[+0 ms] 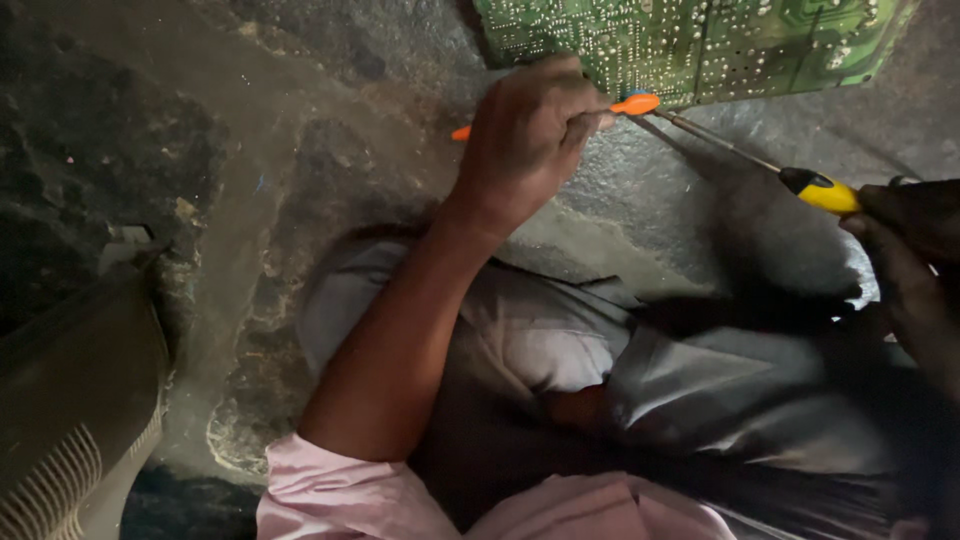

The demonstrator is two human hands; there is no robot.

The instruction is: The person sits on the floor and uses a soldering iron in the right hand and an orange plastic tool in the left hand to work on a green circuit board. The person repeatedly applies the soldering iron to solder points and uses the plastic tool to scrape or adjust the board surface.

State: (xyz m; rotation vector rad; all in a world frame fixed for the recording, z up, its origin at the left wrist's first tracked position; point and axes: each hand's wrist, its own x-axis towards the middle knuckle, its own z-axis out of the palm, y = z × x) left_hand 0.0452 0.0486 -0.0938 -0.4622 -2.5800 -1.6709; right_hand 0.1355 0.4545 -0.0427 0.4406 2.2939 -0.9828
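A: Why is the left hand [525, 140] up at top centre?
B: It's closed round an orange tool [632, 104], tip at the green board's [690, 40] lower edge, likely steadying it.
A: And the right hand [905, 240]?
B: At the right edge, gripping a yellow-handled screwdriver [800, 180], shaft angled toward that same spot.

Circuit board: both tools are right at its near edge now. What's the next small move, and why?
Probably ease the screwdriver tip forward to the circuit board. The right hand grips its yellow handle well back, and its shaft ends beside the orange tool held by the left hand at the board's near edge. Exact contact can't be seen.
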